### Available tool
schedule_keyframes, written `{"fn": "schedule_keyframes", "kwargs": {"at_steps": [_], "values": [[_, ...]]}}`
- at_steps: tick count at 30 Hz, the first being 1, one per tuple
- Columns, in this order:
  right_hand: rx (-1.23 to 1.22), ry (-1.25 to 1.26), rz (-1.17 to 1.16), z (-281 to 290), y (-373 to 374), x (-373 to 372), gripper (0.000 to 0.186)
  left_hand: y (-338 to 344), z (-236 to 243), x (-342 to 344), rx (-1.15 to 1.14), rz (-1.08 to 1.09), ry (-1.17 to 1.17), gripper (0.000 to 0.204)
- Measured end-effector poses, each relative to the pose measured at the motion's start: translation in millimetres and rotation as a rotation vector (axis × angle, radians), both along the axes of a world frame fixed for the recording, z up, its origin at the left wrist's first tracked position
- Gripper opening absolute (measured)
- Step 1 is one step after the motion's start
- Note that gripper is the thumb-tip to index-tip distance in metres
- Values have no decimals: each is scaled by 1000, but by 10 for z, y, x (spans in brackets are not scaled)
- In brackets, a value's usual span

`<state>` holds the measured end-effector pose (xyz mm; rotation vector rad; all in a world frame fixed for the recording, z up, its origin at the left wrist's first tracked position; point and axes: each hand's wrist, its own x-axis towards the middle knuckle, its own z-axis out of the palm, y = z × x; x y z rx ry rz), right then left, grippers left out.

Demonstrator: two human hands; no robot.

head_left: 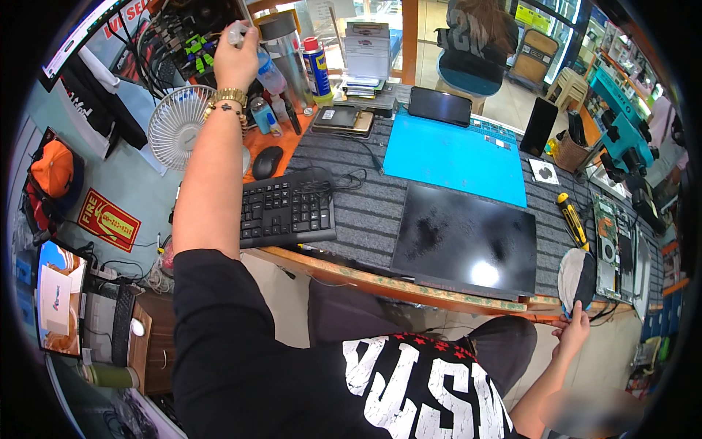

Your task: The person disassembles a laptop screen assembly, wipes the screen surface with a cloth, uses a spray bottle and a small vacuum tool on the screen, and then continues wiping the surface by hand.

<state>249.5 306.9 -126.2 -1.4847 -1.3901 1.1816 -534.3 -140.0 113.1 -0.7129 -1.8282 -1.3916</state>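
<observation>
My left hand (238,57) is stretched far out to the upper left, its fingers closed around a small translucent whitish thing (236,32) whose kind I cannot make out. Close beside that wrist stand a clear bottle with blue on it (270,73) and a tall grey-lidded tumbler (278,29). At the lower right, my right hand (573,328) pinches the lower end of a grey and black cloth (574,276) at the table edge. A dark, glossy display panel (464,238) lies flat before me, with smudgy dark patches and a bright reflection on it.
A blue work mat (450,157) lies behind the panel, with a black tablet (439,107) at its far edge. An opened laptop chassis (610,245) and yellow screwdriver (572,219) are at the right. Left are a keyboard (289,208), mouse (268,162), fan (179,128) and spray can (316,67).
</observation>
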Motion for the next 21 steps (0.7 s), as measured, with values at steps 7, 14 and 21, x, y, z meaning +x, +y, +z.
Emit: {"fn": "schedule_keyframes", "kwargs": {"at_steps": [7, 14, 21], "values": [[36, 122, 29, -80, 94, 93, 33, -47, -49, 91, -91, 147, 39, 36], [91, 354, 110, 211, 237, 109, 28, -126, 5, 654, -360, 312, 54, 39], [66, 929, 190, 586, 528, 206, 44, -4, 216, 1109, -175, 95, 96, 39]]}}
